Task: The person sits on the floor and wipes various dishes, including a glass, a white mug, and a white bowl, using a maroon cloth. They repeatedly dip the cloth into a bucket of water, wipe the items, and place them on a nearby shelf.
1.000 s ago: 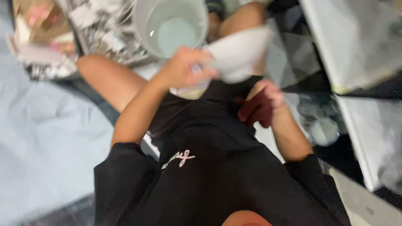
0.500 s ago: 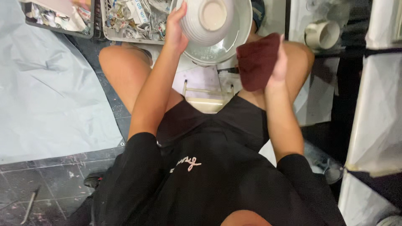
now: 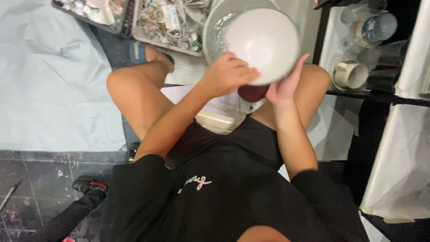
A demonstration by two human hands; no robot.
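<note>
Left hand (image 3: 229,74) fingers clamp the smooth round white bowl (image 3: 264,42); right hand (image 3: 283,85) fingers press a dark-red cloth (image 3: 251,92) beneath

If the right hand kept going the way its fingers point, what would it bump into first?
The right hand already touches the white bowl, fingers pointing up along its rim. Further on, probably the clear basin behind, though depth is unclear.
</note>
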